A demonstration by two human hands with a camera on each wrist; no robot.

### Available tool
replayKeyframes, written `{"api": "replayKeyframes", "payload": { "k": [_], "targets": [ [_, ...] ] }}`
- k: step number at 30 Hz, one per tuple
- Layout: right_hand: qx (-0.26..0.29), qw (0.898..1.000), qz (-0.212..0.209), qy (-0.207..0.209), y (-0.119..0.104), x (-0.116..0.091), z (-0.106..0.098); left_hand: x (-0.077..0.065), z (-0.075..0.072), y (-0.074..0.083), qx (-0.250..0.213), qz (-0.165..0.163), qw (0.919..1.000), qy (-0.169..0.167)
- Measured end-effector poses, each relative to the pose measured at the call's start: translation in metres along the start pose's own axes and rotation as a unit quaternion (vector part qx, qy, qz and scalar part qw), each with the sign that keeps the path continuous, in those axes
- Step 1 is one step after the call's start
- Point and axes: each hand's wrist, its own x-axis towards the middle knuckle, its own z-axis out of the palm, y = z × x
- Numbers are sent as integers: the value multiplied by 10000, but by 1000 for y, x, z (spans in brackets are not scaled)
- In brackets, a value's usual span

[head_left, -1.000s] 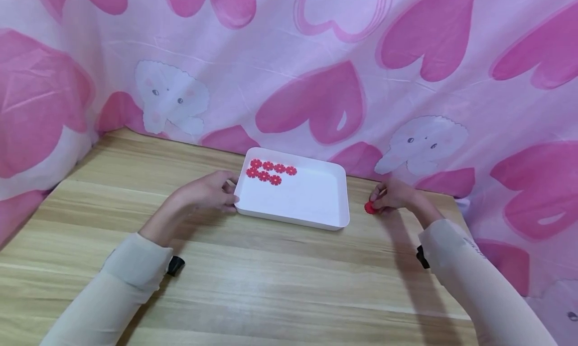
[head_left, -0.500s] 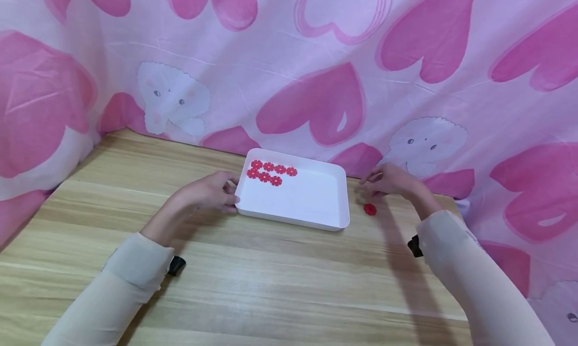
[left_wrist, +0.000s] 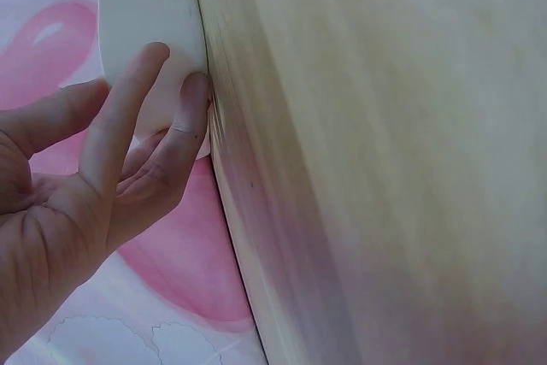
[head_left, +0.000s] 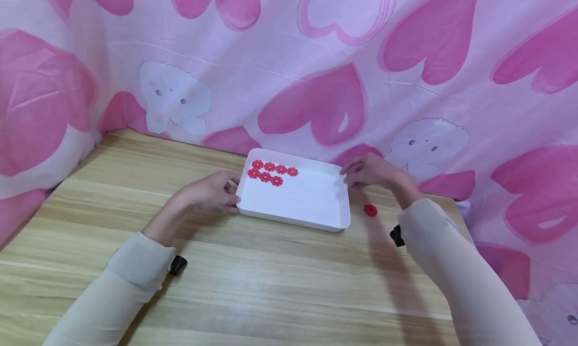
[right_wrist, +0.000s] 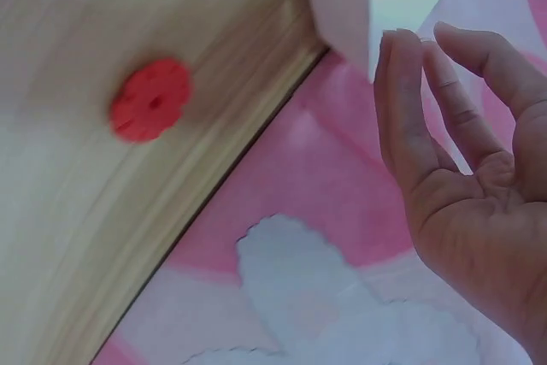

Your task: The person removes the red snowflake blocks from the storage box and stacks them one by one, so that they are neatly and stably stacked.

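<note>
The right hand (head_left: 368,171) has let go of the red disc (head_left: 371,210), which lies on the counter (head_left: 271,271), and is now at the white tray's (head_left: 307,198) right rim, fingers loose; the left hand (head_left: 208,191) stays against its left side, fingers relaxed.

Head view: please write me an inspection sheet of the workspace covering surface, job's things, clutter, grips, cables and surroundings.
Surface: wood-grain table
Job's things: white tray holding seven red flower-shaped pieces; one loose red piece on the table, right of the tray
Clutter: nothing seen
Grips: left grip touches the tray's left end; right grip is at its far right corner, contact unclear
Cables: nothing seen
Surroundings: pink heart-patterned cloth behind the table
</note>
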Motion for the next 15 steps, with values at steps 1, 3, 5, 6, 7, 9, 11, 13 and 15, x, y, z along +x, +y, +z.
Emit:
{"api": "replayKeyframes", "payload": {
  "k": [1,3,5,6,7,9,11,13,15],
  "targets": [
    [5,10000,15,-21,-5,2,1,0,0,0,-16,0,10000,0],
    [77,9999,76,-54,-14,6,5,-1,-1,-1,-33,-1,10000,-1],
    [97,9999,100,-87,-22,10,8,-2,-1,-1,-33,4,10000,-3],
    [77,9998,127,-102,-25,12,9,-2,-1,-1,-6,4,10000,-3],
    [58,9998,174,-118,-28,14,11,-3,-1,-1,17,-9,10000,2],
    [30,9996,247,-165,-33,18,14,-4,-1,0,53,-18,10000,0],
    [-5,9994,284,-209,-38,22,18,-4,-1,0,67,0,10000,-13],
    [34,9993,267,-261,-42,26,21,-3,-1,0,61,11,10000,-17],
    [97,9992,239,-299,-47,31,25,-2,-1,1,38,58,10000,-31]
  ]
}}
